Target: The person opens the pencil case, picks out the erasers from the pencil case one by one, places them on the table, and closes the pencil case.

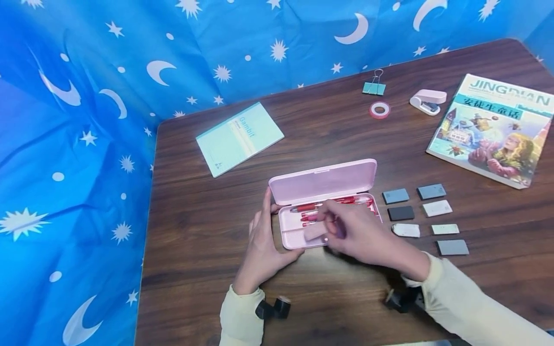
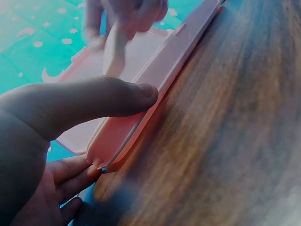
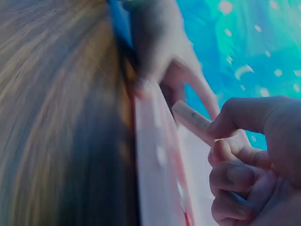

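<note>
A pink pencil case (image 1: 294,238) lies with its lid (image 1: 324,185) raised at the back. Several red pens (image 1: 308,207) are inside, along the back part. My left hand (image 1: 265,252) grips the case's left end, its thumb (image 2: 134,98) against the front wall and its fingertips at the corner in the left wrist view. Over the front part of the case, my right hand (image 1: 365,233) pinches a pale pink eraser (image 3: 193,118) between thumb and index finger. The eraser is tilted, one end pointing left. My right hand covers the right part of the case.
Right of the case lie several grey, black and white erasers (image 1: 401,213) in two columns. Farther back are a notebook (image 1: 242,139), a binder clip (image 1: 374,88), a tape roll (image 1: 380,110), a small stapler (image 1: 428,101) and a storybook (image 1: 493,129). A blue curtain (image 1: 242,43) borders the table.
</note>
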`<state>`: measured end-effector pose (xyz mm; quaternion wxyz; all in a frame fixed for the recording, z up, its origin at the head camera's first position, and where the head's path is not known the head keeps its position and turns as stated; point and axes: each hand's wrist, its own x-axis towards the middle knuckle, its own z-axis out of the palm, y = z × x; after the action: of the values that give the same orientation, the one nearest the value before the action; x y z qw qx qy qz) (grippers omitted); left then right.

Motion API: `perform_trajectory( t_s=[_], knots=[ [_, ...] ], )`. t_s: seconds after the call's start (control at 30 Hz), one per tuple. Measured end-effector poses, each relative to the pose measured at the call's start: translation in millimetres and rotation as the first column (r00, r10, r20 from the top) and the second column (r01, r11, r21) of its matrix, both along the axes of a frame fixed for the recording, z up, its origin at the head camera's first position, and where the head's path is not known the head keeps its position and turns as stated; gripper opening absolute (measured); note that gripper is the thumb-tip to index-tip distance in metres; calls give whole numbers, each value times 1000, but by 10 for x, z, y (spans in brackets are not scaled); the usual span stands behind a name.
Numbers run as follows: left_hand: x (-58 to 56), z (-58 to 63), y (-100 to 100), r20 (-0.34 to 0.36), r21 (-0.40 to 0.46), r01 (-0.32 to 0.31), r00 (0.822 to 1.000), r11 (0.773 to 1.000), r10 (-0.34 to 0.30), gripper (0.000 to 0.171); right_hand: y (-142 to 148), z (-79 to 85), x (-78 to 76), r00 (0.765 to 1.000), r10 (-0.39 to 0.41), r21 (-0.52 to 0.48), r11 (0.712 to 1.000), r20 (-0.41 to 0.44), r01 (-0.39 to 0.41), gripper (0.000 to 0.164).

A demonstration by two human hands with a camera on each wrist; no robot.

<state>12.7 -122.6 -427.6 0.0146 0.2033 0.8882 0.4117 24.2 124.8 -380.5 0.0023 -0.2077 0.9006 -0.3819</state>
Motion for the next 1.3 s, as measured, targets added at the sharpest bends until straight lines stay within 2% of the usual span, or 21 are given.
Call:
perform_trajectory(
  t_s=[0.1,0.2,0.33,0.47,0.63,0.77,0.97,1.3],
  knots=[
    [-11,5,-30,-4,2,-1,1000,1000,1,143,300,59,72,999,-33,-25,999,-5,33,38],
    [-20,16,-55,-8,8,-4,1000,1000,4,144,630,102,152,998,-65,-5,998,-16,65,43],
    [-35,34,-82,-5,2,-11,1000,1000,11,143,1023,118,275,995,-100,83,992,-2,100,47],
    [-52,48,-106,-4,-1,-6,1000,1000,6,143,1260,85,397,993,-117,169,979,18,112,48],
    [-56,53,-134,6,10,-4,1000,1000,4,142,1340,10,503,994,-89,198,977,68,74,47],
    [-50,47,-161,15,15,-12,1000,1000,11,143,1328,-33,530,995,-78,208,976,66,63,48],
    [-25,48,-193,25,17,-27,999,999,27,144,1319,-70,511,995,-99,254,963,24,89,46],
    [-28,39,-200,32,12,-34,999,999,34,143,1293,-71,513,988,-151,340,931,37,130,40]
  ],
)
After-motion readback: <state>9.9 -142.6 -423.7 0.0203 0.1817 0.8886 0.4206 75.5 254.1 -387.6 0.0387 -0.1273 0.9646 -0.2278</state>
